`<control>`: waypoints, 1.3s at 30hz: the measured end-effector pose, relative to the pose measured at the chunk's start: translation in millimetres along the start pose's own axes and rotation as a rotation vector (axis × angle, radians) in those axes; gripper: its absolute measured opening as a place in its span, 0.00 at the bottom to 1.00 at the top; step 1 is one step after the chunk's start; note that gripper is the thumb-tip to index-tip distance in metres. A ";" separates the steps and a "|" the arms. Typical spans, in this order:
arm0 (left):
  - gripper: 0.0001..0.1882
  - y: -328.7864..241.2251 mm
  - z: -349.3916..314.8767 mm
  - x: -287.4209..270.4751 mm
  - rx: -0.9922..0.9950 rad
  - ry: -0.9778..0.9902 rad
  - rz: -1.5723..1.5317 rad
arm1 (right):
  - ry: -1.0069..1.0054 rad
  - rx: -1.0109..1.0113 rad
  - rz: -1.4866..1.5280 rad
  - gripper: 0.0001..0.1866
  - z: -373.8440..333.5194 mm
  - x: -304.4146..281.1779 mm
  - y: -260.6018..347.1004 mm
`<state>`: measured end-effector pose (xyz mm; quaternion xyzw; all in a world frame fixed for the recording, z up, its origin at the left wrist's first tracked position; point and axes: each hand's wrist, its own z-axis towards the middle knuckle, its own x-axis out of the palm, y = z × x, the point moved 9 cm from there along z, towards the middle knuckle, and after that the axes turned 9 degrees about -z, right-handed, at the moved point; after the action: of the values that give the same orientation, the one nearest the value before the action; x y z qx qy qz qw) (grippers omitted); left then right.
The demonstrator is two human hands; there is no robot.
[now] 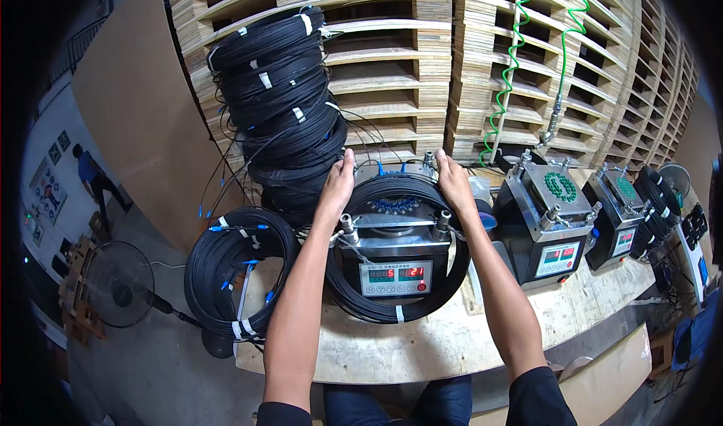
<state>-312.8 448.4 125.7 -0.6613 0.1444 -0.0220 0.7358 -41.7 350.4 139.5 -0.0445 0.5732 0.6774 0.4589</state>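
Both my hands reach to the far corners of a metal machine (376, 243) with a lit red and green digital display. My left hand (337, 189) is at its far left corner, thumb up and fingers curled away; what they close on is hidden. My right hand (456, 185) is curled at the far right corner, beside a metal corner post (429, 159); its grip is hidden too. A coil of black cable (400, 313) with white ties loops round the machine, its near part hanging before the display. Blue connectors (393, 205) sit in rows on the machine's top, inside the loop.
Left of the machine is another black cable coil (202, 279) with blue-tipped ends. Behind it rises a tall stack of coils (279, 117). Two similar machines (546, 223) stand rightward on the wooden table (361, 351). Pallets (376, 65) line the back; a fan (120, 294) stands left.
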 end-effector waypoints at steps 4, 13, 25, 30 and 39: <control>0.48 2.3 3.1 -3.9 -0.024 -0.056 0.034 | -0.006 -0.093 0.139 0.31 8.4 9.2 -8.7; 0.48 6.8 4.1 -9.0 0.000 -0.096 -0.015 | -0.028 -0.083 0.155 0.31 2.5 1.4 0.2; 0.46 -4.7 -3.7 -6.8 -0.006 -0.096 -0.003 | 0.018 -0.141 0.221 0.31 3.2 8.5 1.5; 0.46 -1.3 -4.0 -8.0 0.001 -0.119 -0.022 | 0.035 -0.124 0.289 0.32 7.5 13.4 -8.0; 0.50 7.6 3.6 -6.7 0.012 -0.017 -0.048 | 0.017 -0.006 0.080 0.30 -0.3 5.3 1.9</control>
<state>-319.6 454.3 119.8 -0.6604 0.1223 -0.0348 0.7401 -46.2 353.3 137.8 -0.0288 0.5763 0.6967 0.4262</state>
